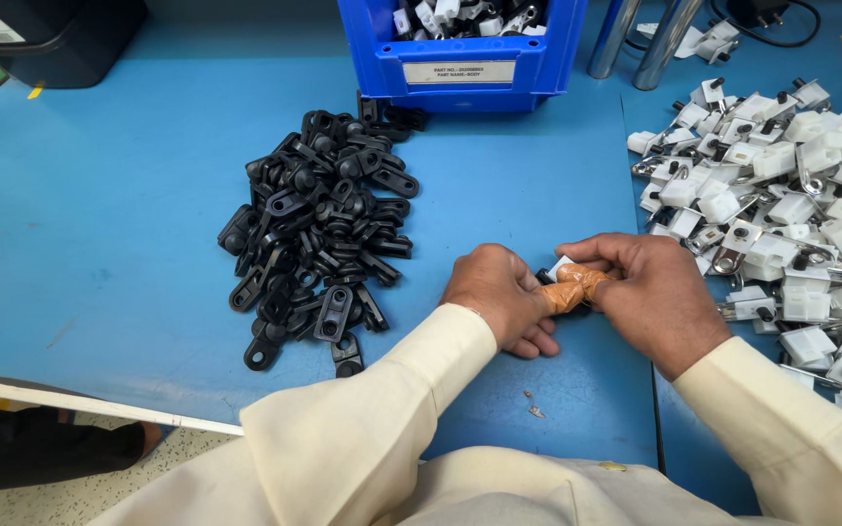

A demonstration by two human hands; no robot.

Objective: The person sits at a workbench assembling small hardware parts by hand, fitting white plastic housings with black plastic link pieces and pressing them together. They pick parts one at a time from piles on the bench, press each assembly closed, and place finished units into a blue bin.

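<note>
While my left hand (499,297) and right hand (650,292) pinch closed on one small black-and-white part (554,270) at lower centre of the frame (fingertips taped), I'd press squarely, low over the blue tabletop (109,224).

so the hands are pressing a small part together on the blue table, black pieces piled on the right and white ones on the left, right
Not quite. The head view shows the black pieces piled on the left and the white ones on the right. The hands, left and right, do meet over a small part on the blue table.
</note>
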